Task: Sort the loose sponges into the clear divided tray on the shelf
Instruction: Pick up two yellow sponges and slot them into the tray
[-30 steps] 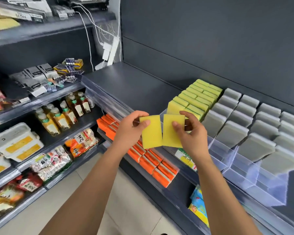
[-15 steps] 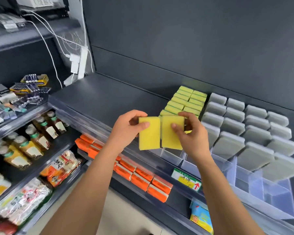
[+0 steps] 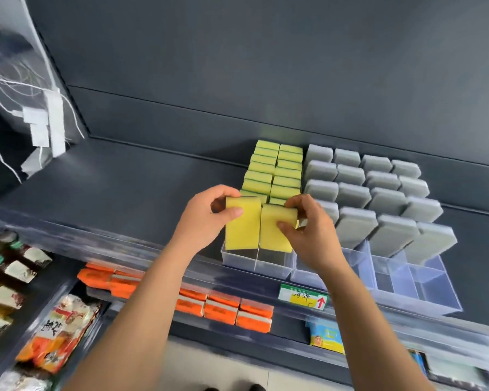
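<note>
The left hand (image 3: 209,218) pinches one yellow sponge (image 3: 242,224) and the right hand (image 3: 308,232) pinches a second sponge (image 3: 274,230), side by side at the front-left compartments of the clear divided tray (image 3: 266,263) on the shelf (image 3: 124,187). Stocked yellow rows (image 3: 277,167) crowd just behind, with grey sponges (image 3: 378,198) alongside.

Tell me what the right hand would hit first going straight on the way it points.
Likely the yellow sponge row standing in the clear tray, right behind the held sponge that the right hand pinches; depth unclear.

A dark grey shelf (image 3: 124,193) meets a matching wall panel (image 3: 266,66); white cables (image 3: 0,153) hang left above pale floor (image 3: 223,368).
</note>
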